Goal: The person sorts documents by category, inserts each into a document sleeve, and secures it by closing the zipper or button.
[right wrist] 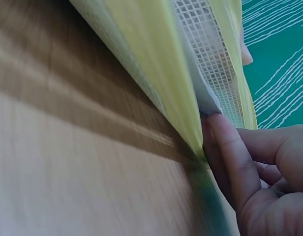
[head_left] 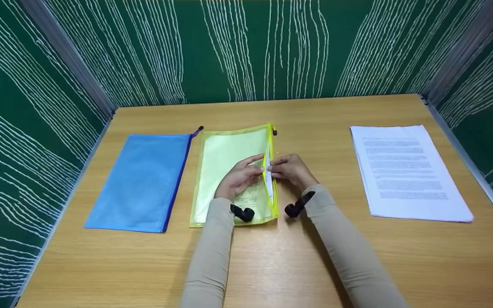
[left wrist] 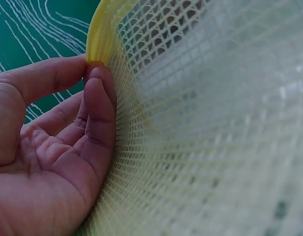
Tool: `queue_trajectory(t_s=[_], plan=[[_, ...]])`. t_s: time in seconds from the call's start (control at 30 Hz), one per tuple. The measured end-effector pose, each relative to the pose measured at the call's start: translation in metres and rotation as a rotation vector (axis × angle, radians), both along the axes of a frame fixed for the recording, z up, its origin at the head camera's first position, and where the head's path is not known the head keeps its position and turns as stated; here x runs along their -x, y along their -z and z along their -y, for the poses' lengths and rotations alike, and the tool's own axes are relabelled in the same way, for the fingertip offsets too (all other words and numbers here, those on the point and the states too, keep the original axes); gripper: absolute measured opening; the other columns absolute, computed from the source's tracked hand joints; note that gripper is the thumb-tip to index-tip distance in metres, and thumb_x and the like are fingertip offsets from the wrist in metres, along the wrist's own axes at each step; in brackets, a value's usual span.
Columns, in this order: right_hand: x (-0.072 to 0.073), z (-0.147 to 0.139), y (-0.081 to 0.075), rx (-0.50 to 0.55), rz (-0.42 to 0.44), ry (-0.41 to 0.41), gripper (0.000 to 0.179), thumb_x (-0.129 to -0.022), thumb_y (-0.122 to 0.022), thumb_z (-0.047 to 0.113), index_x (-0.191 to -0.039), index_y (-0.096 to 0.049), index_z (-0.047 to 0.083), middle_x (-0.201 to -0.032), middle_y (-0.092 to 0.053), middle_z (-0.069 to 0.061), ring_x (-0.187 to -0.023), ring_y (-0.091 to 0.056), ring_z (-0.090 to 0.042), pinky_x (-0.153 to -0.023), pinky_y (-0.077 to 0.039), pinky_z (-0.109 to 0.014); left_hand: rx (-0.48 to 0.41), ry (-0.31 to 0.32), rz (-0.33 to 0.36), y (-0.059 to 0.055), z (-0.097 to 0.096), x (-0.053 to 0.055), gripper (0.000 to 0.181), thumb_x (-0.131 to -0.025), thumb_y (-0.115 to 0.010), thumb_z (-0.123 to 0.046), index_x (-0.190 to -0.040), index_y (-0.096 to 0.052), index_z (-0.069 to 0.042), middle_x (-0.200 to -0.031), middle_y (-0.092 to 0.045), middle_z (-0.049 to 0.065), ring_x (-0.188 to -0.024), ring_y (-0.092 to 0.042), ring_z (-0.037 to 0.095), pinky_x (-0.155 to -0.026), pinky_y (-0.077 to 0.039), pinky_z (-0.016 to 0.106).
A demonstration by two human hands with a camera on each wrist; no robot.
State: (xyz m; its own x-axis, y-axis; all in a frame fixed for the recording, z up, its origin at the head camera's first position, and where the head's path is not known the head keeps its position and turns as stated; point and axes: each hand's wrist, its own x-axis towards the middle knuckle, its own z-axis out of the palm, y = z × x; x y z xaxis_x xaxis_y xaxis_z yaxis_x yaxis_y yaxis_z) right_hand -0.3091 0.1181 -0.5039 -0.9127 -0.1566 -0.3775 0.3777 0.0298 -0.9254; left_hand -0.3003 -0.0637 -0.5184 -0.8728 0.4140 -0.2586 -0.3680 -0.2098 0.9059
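Observation:
A yellow mesh zip pouch (head_left: 231, 147) lies in the middle of the table, its long right side gaping. White paper (head_left: 268, 182) shows inside the gap. With thumb and fingertips my left hand (head_left: 240, 176) pinches the upper zipper edge (left wrist: 96, 34) and lifts it. Opposite, my right hand (head_left: 291, 170) pinches the lower edge of the opening. In the right wrist view the paper's edge (right wrist: 203, 93) is right at the fingertips of the right hand (right wrist: 264, 172). Mesh hides most of the paper in the left wrist view.
A blue zip pouch (head_left: 139, 184) with a dark zipper side lies to the left. At the right is a stack of printed sheets (head_left: 405, 171). Green panels (head_left: 259, 51) with white lines stand behind and beside the wooden table (head_left: 263, 261).

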Motion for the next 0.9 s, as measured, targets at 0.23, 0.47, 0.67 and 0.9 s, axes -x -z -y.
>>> queue_trajectory(t_s=[0.23,0.47,0.67,0.9], plan=[[-0.001,0.005,0.002,-0.025,-0.019,0.0,0.031,-0.088,-0.062,-0.007,-0.117,-0.059,-0.016,-0.082,-0.064,-0.006,-0.063,-0.065,-0.007,-0.064,-0.056,-0.018,-0.022,0.007,0.001,0.001,0.0,-0.001,0.052,-0.092,-0.059,-0.002,-0.142,-0.047,-0.012,-0.078,-0.064,-0.001,-0.071,-0.057,0.011,-0.068,-0.049,0.021],[-0.002,0.009,0.003,-0.029,-0.041,-0.003,0.029,-0.088,-0.059,-0.01,-0.115,-0.058,-0.018,-0.085,-0.062,-0.008,-0.062,-0.064,-0.007,-0.064,-0.056,-0.018,-0.029,0.013,0.0,0.001,-0.001,-0.001,0.053,-0.092,-0.059,-0.002,-0.142,-0.046,-0.011,-0.078,-0.066,-0.002,-0.07,-0.057,0.01,-0.067,-0.049,0.021],[-0.002,0.007,0.005,-0.004,-0.033,-0.023,0.028,-0.088,-0.061,-0.008,-0.114,-0.059,-0.017,-0.082,-0.064,-0.006,-0.064,-0.066,-0.008,-0.066,-0.057,-0.02,-0.042,0.011,0.014,0.004,0.001,0.0,0.053,-0.092,-0.059,-0.002,-0.143,-0.046,-0.012,-0.079,-0.065,-0.001,-0.068,-0.056,0.011,-0.064,-0.049,0.021],[-0.003,-0.004,0.004,-0.002,0.016,-0.054,0.029,-0.09,-0.06,-0.004,-0.118,-0.06,-0.014,-0.08,-0.068,-0.006,-0.066,-0.068,-0.012,-0.066,-0.058,-0.023,-0.063,0.013,0.01,0.008,0.001,0.0,0.052,-0.093,-0.057,0.0,-0.142,-0.046,-0.011,-0.078,-0.063,0.0,-0.067,-0.055,0.011,-0.063,-0.047,0.022]])
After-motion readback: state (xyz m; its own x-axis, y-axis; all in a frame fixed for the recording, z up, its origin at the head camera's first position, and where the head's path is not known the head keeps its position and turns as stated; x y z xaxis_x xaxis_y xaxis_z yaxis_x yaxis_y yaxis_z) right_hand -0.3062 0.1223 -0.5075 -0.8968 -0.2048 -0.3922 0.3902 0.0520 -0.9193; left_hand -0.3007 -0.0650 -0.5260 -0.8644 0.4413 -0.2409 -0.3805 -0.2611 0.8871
